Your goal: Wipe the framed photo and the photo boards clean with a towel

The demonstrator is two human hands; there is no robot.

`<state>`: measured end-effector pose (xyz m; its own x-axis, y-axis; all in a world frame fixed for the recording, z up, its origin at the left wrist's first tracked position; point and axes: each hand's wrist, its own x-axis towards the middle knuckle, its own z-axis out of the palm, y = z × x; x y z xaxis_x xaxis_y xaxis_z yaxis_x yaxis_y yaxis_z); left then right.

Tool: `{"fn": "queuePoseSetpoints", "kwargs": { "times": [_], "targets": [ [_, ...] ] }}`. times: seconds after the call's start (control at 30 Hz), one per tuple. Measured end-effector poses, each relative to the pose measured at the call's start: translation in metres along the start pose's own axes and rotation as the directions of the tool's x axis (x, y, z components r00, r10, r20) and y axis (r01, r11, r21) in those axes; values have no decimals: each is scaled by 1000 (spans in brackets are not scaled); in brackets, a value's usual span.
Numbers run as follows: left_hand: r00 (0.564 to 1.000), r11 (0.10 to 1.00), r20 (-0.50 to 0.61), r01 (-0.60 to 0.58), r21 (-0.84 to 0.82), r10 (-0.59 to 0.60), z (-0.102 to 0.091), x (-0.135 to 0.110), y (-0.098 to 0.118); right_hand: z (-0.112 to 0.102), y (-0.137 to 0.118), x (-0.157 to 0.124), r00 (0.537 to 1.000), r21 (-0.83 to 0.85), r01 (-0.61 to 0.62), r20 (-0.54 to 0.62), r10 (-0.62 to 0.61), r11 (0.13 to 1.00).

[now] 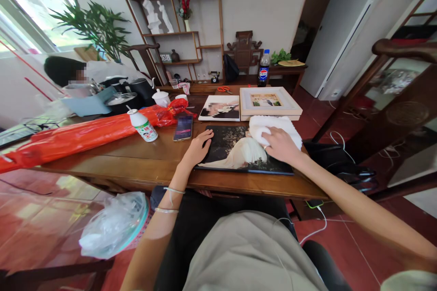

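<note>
A dark photo panel (235,148) showing a white dress lies flat on the table right in front of me. My left hand (200,145) rests on its left edge, fingers stretched out and thumb apart. My right hand (282,145) grips a bunched white cloth (275,127) against the panel's upper right part, and some cloth spreads beyond the fingers. Just behind the panel are a smaller photo print (220,108) and a thick cream picture frame (271,102). A phone (183,128) lies left of my left hand.
The wooden table (160,154) also bears a white drink bottle (142,125), a long red plastic-wrapped bundle (85,129), orange-handled scissors (224,89) and a cola bottle (264,69). A person (92,70) is at the far left. Below stands a basket with a plastic bag (114,225).
</note>
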<state>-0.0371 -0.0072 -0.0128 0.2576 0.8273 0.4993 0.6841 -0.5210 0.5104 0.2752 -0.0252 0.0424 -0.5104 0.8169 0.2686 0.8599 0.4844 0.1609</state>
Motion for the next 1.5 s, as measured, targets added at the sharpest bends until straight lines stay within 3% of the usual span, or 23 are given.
{"fn": "queuePoseSetpoints", "kwargs": {
  "times": [0.2,0.33,0.43,0.57,0.73,0.83,0.93,1.07,1.13,1.23,1.37,1.5],
  "targets": [
    [1000,1000,-2,0,4,0,0,0,0,-22,-73,-53,956,177,292,-33,-291,940],
    [1000,1000,13,8,6,-8,-1,0,0,-25,-101,-58,899,242,434,-54,-435,868],
    [1000,1000,15,2,10,-2,-1,0,0,-20,-93,-35,924,238,379,-51,-378,894],
    [1000,1000,12,-5,19,4,-1,-1,0,-10,-61,11,986,138,167,-14,-167,976],
    [1000,1000,3,-1,3,1,-1,-1,2,-2,-41,42,999,20,-42,15,42,999],
    [1000,1000,2,3,-8,-2,-1,-1,2,-4,-55,32,1000,29,0,19,-1,1000],
    [1000,1000,7,13,2,-13,-1,0,2,-10,-83,5,989,93,148,-1,-148,985],
    [1000,1000,2,19,-10,-19,0,-1,1,-14,-117,-26,928,184,373,-69,-367,909],
    [1000,999,0,22,-30,-22,0,-1,1,-15,-122,-28,907,216,420,-86,-412,881],
    [1000,999,18,20,-30,-19,-1,0,2,-13,-111,-10,925,237,380,-66,-375,894],
    [1000,1000,10,19,-6,-19,0,0,2,-10,-80,31,979,161,202,6,-206,966],
    [1000,1000,1,10,-4,-10,1,-1,1,-7,-59,58,996,74,55,71,-61,996]
  ]
}}
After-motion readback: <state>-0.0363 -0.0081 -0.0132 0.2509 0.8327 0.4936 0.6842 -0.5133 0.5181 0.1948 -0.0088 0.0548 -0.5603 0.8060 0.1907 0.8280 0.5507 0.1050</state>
